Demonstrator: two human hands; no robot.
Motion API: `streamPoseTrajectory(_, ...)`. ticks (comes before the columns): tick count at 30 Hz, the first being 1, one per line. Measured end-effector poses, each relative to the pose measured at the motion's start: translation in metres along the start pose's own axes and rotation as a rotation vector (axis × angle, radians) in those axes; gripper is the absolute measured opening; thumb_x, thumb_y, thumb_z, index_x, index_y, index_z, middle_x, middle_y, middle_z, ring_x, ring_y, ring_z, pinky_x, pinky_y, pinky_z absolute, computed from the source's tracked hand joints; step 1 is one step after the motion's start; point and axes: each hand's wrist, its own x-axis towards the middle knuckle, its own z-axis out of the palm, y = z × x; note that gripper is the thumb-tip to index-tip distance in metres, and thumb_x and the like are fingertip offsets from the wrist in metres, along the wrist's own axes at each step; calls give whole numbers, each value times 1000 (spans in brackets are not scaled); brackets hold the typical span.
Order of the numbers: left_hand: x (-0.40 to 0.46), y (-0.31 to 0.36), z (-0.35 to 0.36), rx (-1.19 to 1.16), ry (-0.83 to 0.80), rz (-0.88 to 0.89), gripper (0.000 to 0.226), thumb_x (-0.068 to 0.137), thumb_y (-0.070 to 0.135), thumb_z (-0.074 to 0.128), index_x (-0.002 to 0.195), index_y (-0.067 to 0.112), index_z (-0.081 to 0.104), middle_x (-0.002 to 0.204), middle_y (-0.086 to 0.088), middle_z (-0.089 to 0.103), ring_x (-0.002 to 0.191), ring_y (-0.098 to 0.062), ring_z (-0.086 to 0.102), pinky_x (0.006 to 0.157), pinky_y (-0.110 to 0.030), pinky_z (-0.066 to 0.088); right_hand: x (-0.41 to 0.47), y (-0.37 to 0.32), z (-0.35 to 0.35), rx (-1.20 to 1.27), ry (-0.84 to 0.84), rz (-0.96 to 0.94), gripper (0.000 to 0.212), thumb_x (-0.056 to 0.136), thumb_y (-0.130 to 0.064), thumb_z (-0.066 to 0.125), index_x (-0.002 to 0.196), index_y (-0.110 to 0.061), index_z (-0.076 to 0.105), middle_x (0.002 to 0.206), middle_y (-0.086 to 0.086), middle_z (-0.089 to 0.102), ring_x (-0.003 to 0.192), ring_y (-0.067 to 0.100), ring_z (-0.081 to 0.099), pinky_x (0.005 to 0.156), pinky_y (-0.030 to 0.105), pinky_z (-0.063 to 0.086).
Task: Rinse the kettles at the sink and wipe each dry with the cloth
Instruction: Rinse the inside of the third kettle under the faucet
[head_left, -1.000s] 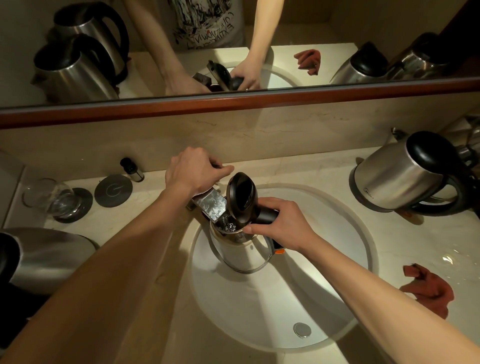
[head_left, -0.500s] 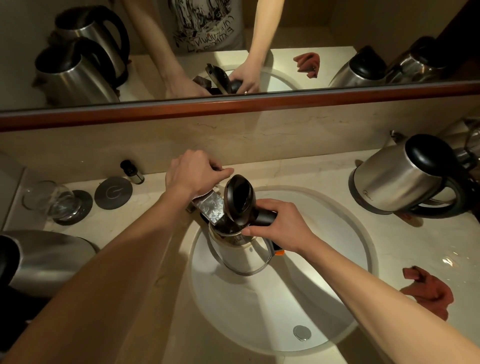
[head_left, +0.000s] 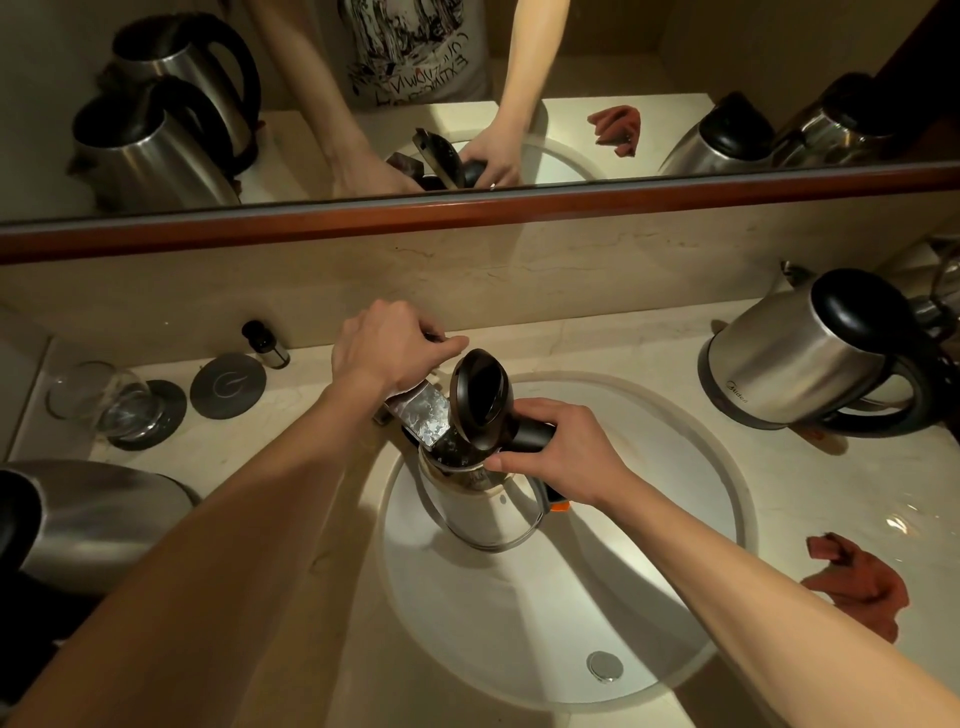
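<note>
Rinse step: right hand (head_left: 563, 457) grips the steel kettle with black open lid (head_left: 485, 512) under the chrome tap spout (head_left: 423, 415). Left hand (head_left: 387, 345) curls on the tap lever. Next, probably shut off water, then dump it.

Kettle (head_left: 488, 512) in the sink (head_left: 717, 457) below the tap (head_left: 423, 421) — second kettle (head_left: 795, 358) at the counter's (head_left: 649, 343) back-right corner, cloth (head_left: 862, 582) at its right edge, glass (head_left: 98, 397) back-left.
</note>
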Motion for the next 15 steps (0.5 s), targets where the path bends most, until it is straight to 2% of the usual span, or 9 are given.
streamPoseTrajectory(8, 0, -1, 0, -11, -3, -3, 48, 86, 75, 55, 91, 34, 79, 88, 7, 75, 90, -21, 66, 76, -33, 39, 3, 0, 1, -7, 1, -2, 75, 56, -64, 87, 123, -33, 74, 121, -18, 72, 116, 1, 64, 106, 37, 50)
streamPoseTrajectory(15, 0, 0, 0, -5, -14, -8, 49, 85, 75, 55, 92, 33, 79, 88, 7, 74, 91, -21, 65, 76, -33, 37, 2, -1, -1, -5, 1, -18, 65, 60, -54, 91, 121, -34, 75, 119, -20, 73, 115, 1, 64, 105, 36, 50)
